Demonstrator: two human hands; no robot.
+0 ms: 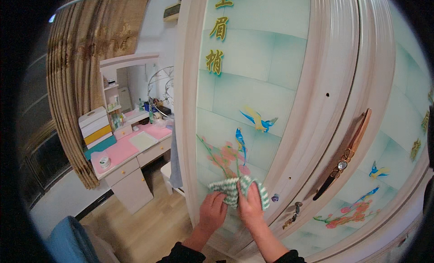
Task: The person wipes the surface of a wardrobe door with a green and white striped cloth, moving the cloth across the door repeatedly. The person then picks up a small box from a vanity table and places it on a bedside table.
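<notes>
A green-and-white striped cloth [232,189] is bunched between my two hands, in front of the wardrobe door's glass panel [237,90]. My left hand [213,208] grips its lower left edge with curled fingers. On the cloth's right part my right hand [250,205] is closed, thumb and fingers pressed into the fabric. Whether the cloth touches the glass I cannot tell. Just above it, the pale green panel carries painted pink blossoms [227,158] and blue-and-yellow birds [259,120]. Gold characters run down its upper left.
Right of my hands, a jewelled door handle [342,164] and a lock with keys [297,208] stick out. At left stands a vanity table [127,168] with a mirror [135,90] and several bottles. A white stool [168,173], a brown curtain [78,76] and blue fabric [71,241] are nearby.
</notes>
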